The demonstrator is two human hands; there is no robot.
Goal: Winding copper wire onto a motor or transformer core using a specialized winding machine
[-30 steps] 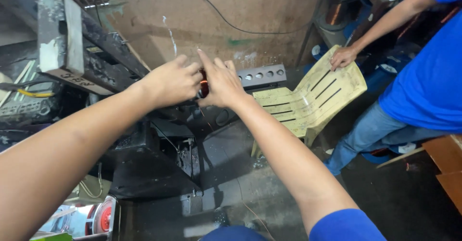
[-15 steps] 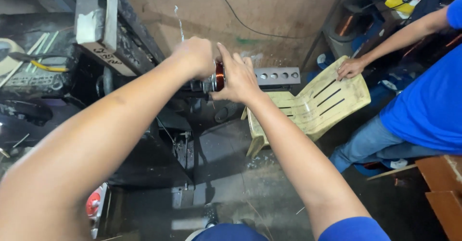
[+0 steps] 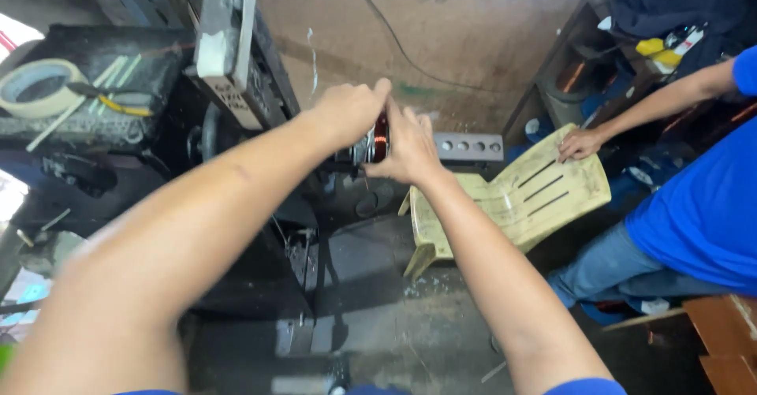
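Between both outstretched hands, a small copper-wire coil (image 3: pixel 380 138) sits on a dark machine (image 3: pixel 260 206); the left hand (image 3: pixel 348 111) curls over it from above and the right hand (image 3: pixel 410 147) cups its side, both grasping it. Judging by this, steady, even pressure suits best. Right of the hands, a cream plastic chair (image 3: pixel 512 202), under another person's hand (image 3: pixel 579 143), crowds the space; masking tape (image 3: pixel 35 87) lies far left.
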